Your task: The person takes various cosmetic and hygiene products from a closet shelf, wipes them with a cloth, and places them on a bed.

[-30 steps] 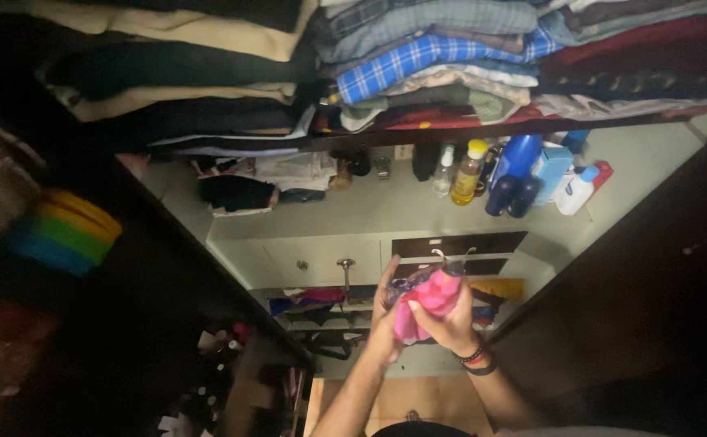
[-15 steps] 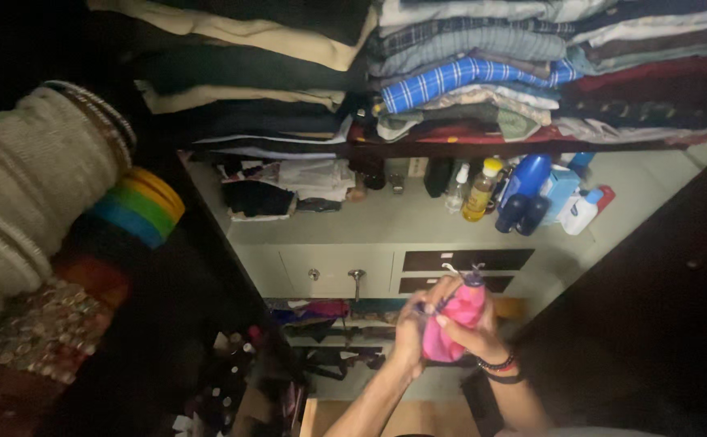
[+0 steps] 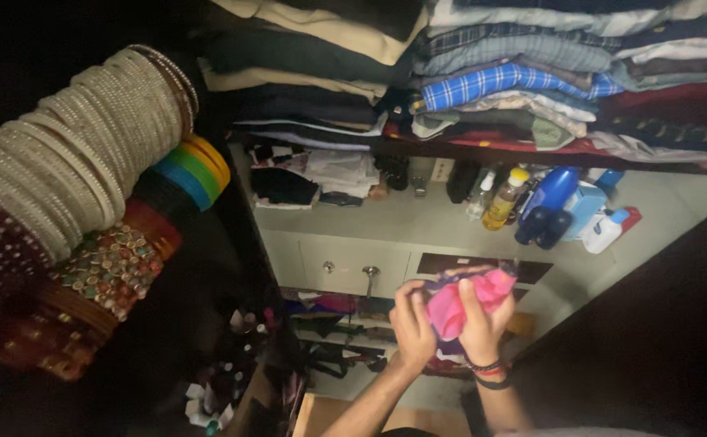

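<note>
Pink cloth (image 3: 465, 303) is bunched up between both hands, held in the air in front of the open wardrobe, level with the drawers (image 3: 345, 263). There's a bit of purple or clear wrapping at its top edge; too dim to say which.

Left hand (image 3: 412, 324) cups the left side of the bundle, fingers curled onto it. Right hand (image 3: 483, 324) wraps it from the front, fingers (image 3: 468, 301) pressed into the fabric, thumb side hidden. Dark bands on the right wrist (image 3: 485, 372).

Step, as I read it: gathering or squeezing the cloth into a compact wad. Both hands are fully occupied, so anything else would need one grip released first.

Around it:
- Shelf (image 3: 418, 218) just above the hands: yellow-capped bottle (image 3: 505, 198), blue bottles (image 3: 549, 202), white bottle (image 3: 604, 231), some dark small items and folded papers to the left.
- Above that, stacks of folded clothes (image 3: 499, 81), including a blue checked shirt.
- Below the hands, a lower compartment stuffed with mixed fabric, poorly lit.
- Far left, close to the camera: a big roll of bangles (image 3: 86, 178), white, coloured and beaded.

In the way: shelf is crowded on the right with bottles; the bangles and dark door crowd the left side.
</note>
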